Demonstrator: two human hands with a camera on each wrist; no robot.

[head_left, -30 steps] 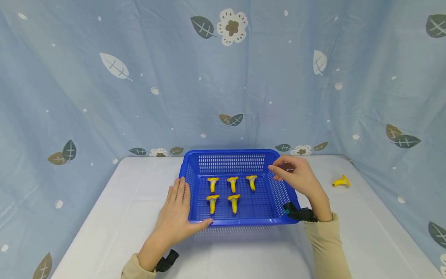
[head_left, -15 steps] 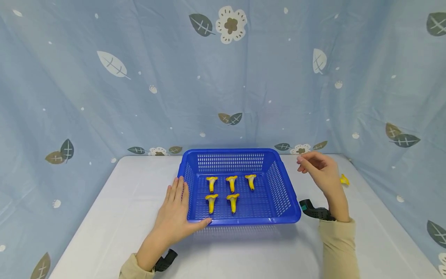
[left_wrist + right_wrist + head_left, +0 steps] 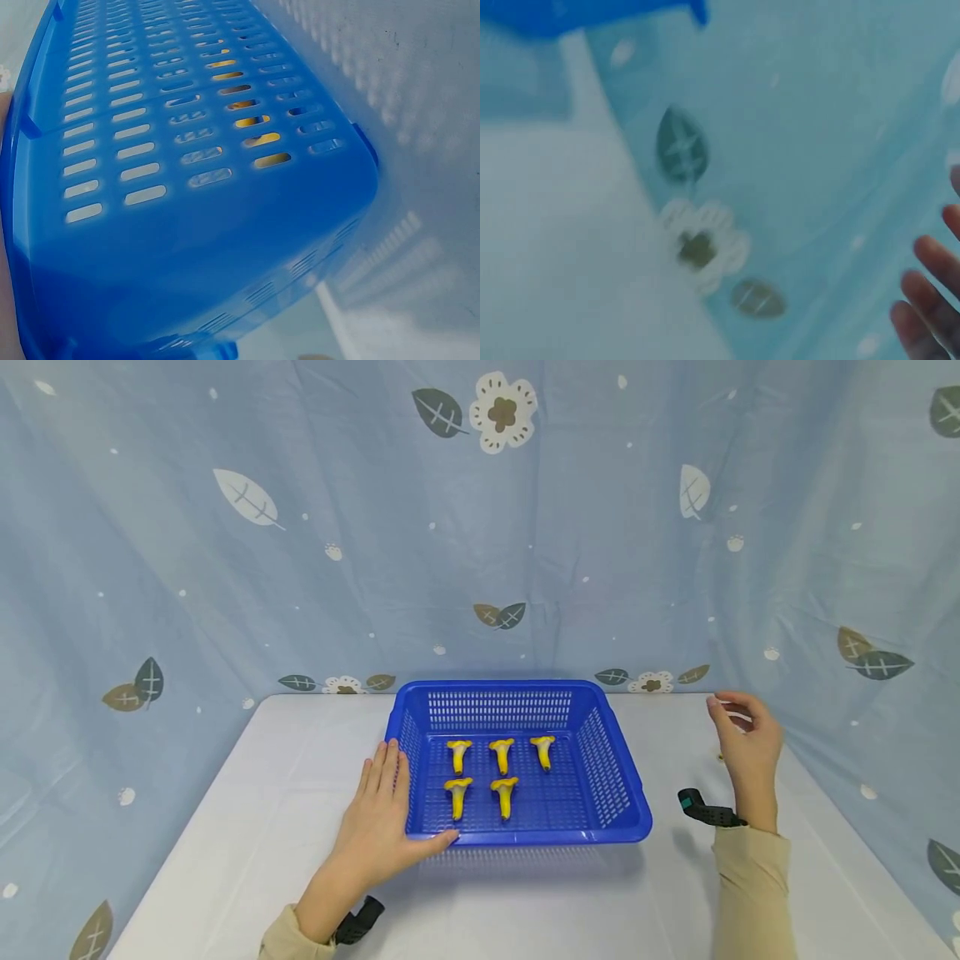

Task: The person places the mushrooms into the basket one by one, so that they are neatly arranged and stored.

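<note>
My left hand rests along the near left corner of a blue plastic basket, fingers straight over the left rim and thumb on the front rim. Inside, yellow chanterelle mushrooms stand in two rows, three behind and two in front; one is the front left mushroom. In the left wrist view, yellow shows through slots of the basket wall. Right of the basket, above the table, my right hand has loosely bent fingers and holds nothing. It hides most of a lone yellow mushroom.
A white cloth covers the table. Behind it and along both sides hangs a blue curtain with leaf and flower prints. The basket takes up the middle of the table.
My right hand has moved right from over the basket's right rim to the lone mushroom, now mostly covering it from view. The left hand and basket have stayed put.
</note>
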